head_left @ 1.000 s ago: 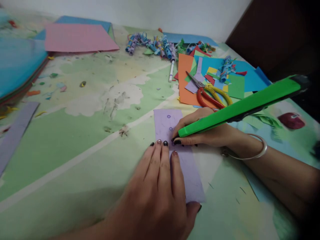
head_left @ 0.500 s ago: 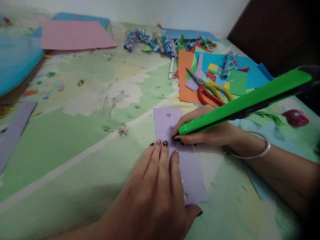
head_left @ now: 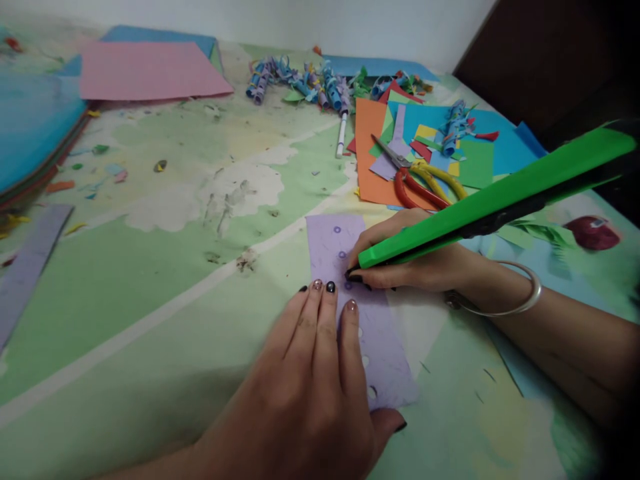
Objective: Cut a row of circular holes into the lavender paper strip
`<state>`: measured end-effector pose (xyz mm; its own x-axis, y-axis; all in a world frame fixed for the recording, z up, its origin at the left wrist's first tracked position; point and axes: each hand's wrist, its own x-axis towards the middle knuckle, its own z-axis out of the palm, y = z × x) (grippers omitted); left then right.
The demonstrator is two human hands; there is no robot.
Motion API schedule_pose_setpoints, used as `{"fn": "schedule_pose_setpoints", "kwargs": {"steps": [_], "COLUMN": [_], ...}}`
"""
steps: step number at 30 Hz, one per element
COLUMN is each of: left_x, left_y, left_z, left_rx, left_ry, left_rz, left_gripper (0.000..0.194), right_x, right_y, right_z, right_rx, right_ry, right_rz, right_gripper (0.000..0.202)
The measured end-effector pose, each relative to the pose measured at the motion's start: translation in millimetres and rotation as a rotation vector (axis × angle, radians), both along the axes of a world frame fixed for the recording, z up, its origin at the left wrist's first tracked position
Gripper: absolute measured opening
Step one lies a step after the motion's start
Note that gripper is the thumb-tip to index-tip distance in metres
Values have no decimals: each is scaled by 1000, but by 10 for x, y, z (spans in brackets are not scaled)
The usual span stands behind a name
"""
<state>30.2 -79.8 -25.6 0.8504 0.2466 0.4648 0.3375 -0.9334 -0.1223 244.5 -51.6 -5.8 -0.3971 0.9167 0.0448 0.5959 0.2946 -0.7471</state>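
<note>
A strip of purple paper (head_left: 335, 243) lies on the table, with small drawn rings at its far end and several round holes at its near end. My left hand (head_left: 320, 373) is laid flat over the strip, fingers stretched out and pressing it down. In my right hand (head_left: 420, 257) is a long green utility knife (head_left: 480, 213) with a black underside, gripped like a pen. Its tip meets the paper near one of the rings, just beyond my left fingertips. My fingers hide the blade.
Scissors (head_left: 425, 180) with red and yellow handles rest on coloured paper sheets (head_left: 370, 160) at right. Curled paper rolls (head_left: 300, 83) and a white pen (head_left: 342, 135) lie farther back. Pink paper (head_left: 155, 70), a blue stack (head_left: 35, 133) and a purple strip (head_left: 30, 273) are at left.
The green knife and my right hand have shifted very slightly. My left hand keeps its place on the purple paper.
</note>
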Motion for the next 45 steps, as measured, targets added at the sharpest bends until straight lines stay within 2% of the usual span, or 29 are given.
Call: {"fn": "schedule_pose_setpoints", "kwargs": {"steps": [5, 10, 13, 18, 20, 23, 25, 29, 39, 45], "left_x": [-14, -5, 2, -31, -59, -84, -77, -37, 7, 5], "left_y": [-7, -17, -36, -56, -38, 6, 36, 72, 87, 98], "left_z": [12, 29, 0, -57, -60, -43, -28, -11, -1, 9], "left_rx": [-4, -97, -39, 137, 152, 87, 57, 98, 66, 69], "left_ry": [1, -6, -30, -25, -29, -41, -52, -87, -55, -58], "left_rz": [8, 11, -6, -32, -37, -42, -49, -52, -77, -81], "left_gripper": [59, 50, 46, 57, 59, 62, 57, 35, 35, 34], "right_x": [1, 10, -4, -29, -28, -26, -31, -51, -33, -18], "right_y": [3, -9, -34, -39, -22, -1, -2, -24, -23, -37], "right_z": [-6, -22, -16, 4, 16, 45, 66, 87, 50, 22], "right_rx": [30, 124, 137, 97, 64, 1, -35, -112, 1, -2], "right_ry": [-24, -114, -121, -107, -87, -56, -29, 0, -72, -67], "right_rz": [-1, 12, 33, 47, 27, 16, -1, -70, -35, -36], "right_gripper": [5, 8, 10, 13, 11, 9, 8, 6, 7, 11]}}
